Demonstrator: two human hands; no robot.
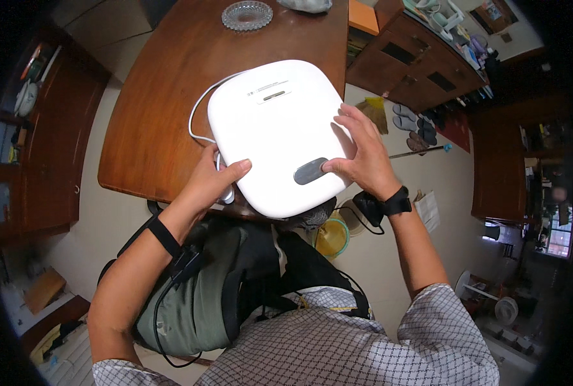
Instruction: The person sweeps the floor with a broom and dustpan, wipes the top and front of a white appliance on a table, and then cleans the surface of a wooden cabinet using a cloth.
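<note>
A white rounded-square electric appliance (276,130) is at the table's near edge, its front corner past the edge. It has a dark oval panel (310,171) near that corner and a small slotted inset (274,96) near the far side, with tiny print beside it. My left hand (214,173) grips the left rim, thumb on top, its other fingers partly hidden below. A white cord (193,113) loops from behind the appliance to this hand. My right hand (363,149) lies over the right side with fingers apart, its thumb at the oval panel's right end.
The wooden table (146,130) carries a glass dish (247,16) and a plastic bag (305,5). Below the appliance stands a green-rimmed bin (332,239). Slippers (404,117) and a broom (374,114) are on the floor at right, by a wooden cabinet (407,62).
</note>
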